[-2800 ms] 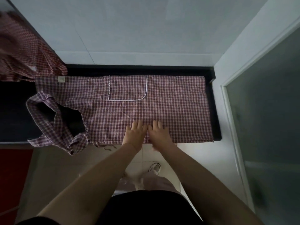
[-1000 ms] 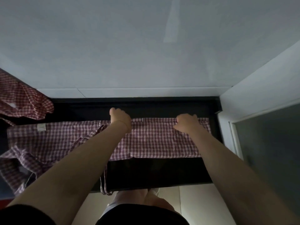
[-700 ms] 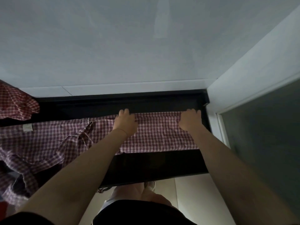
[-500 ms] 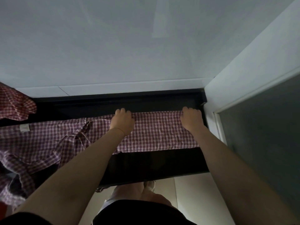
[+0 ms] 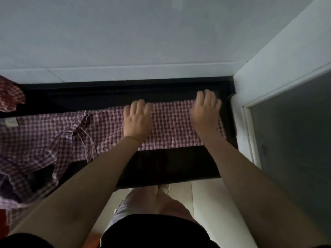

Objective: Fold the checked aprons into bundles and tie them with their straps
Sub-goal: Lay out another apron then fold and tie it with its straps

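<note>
Black countertop [image 5: 170,163] at mid-frame carries the red-and-white checked cotton apron [image 5: 111,129], its long axis left-right, both flat-fingered hands, left hand [image 5: 137,120] and right hand [image 5: 206,112], pressing its right half.

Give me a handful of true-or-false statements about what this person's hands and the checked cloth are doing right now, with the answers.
1. Both hands lie on the checked apron. True: the left hand and the right hand rest on its folded part.
2. The apron lies on a white table. False: it lies on a black counter.
3. The right hand lifts a strap in the air. False: it lies on the cloth near the far edge.
4. The apron's strap end lies rumpled left of the left hand. True.
5. A second piece of checked cloth shows at the far left edge. True.
6. The apron is already tied into a bundle. False: it is a long folded strip, with its straps loose.
</note>
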